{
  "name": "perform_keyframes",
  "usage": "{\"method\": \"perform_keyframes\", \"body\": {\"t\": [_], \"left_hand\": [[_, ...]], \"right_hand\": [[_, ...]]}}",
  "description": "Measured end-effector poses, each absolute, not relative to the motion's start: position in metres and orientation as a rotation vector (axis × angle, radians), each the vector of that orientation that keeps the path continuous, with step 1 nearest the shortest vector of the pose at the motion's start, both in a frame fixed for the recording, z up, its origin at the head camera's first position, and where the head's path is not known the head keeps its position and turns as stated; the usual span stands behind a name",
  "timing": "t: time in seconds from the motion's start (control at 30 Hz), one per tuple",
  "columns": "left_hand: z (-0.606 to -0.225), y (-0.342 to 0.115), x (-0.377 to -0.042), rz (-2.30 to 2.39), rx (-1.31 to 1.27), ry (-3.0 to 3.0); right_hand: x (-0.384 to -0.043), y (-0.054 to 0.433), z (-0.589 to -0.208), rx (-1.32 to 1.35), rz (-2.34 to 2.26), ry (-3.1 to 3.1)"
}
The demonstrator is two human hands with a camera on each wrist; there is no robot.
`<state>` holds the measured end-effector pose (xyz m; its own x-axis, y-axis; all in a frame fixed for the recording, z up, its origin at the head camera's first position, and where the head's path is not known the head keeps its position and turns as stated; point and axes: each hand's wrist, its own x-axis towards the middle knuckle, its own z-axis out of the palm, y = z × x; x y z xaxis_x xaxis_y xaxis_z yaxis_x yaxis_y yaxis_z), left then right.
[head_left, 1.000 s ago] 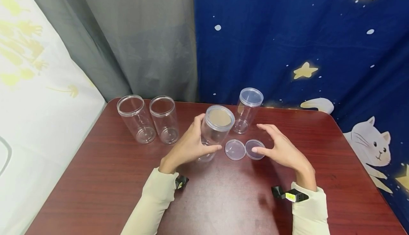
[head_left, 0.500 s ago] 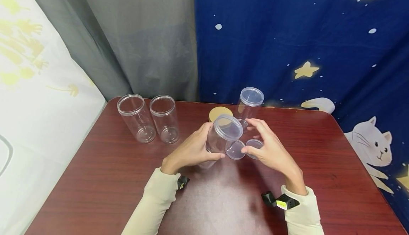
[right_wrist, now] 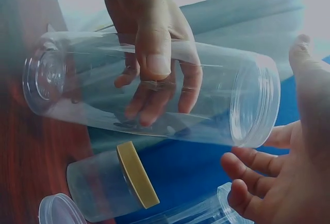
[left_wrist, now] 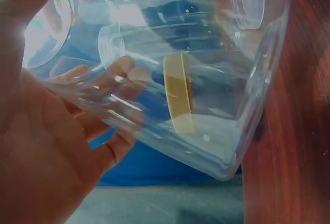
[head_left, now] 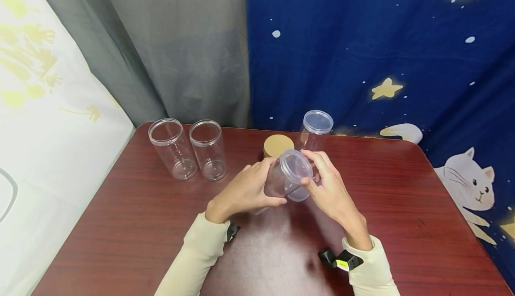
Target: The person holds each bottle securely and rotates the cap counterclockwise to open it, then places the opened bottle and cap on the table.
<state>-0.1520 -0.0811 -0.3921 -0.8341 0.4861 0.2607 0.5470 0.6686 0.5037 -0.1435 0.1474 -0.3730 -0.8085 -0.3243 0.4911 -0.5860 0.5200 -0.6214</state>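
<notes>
My left hand [head_left: 243, 188] grips a tall clear plastic jar [head_left: 277, 182] round its side and holds it tilted above the table, its top leaning right. In the right wrist view the left thumb lies across the jar wall. A translucent lid [head_left: 297, 166] covers the ridged top end. My right hand [head_left: 331, 195] is spread around that end, fingertips right at the rim, while its thumb stands slightly off in the right wrist view. Beneath, a flat clear disc lid [head_left: 298, 192] shows partly; a second disc is hidden behind the right hand.
Behind the held jar stands a jar with a tan lid [head_left: 278, 145]. A clear lidded jar [head_left: 317, 128] is at the back right. Two uncovered clear jars, one left [head_left: 170, 150] and one beside it [head_left: 207, 148], stand at the back left of the red-brown table [head_left: 120, 242].
My left hand has tilted the jar from near upright and moved it slightly right and nearer, uncovering the tan lid. My right hand has moved left to the jar's lidded end.
</notes>
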Motion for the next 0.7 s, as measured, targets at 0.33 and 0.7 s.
{"method": "perform_keyframes", "body": {"t": [0.33, 0.7], "left_hand": [[-0.3916, -0.077, -0.1491, -0.718, -0.868, -2.791], [-0.3907, -0.0804, -0.1482, -0.723, -0.9, -2.814]], "right_hand": [[-0.1394, 0.1423, -0.3707, 0.67, 1.076, -2.509], [-0.139, 0.14, -0.3682, 0.64, 1.066, -2.506]]}}
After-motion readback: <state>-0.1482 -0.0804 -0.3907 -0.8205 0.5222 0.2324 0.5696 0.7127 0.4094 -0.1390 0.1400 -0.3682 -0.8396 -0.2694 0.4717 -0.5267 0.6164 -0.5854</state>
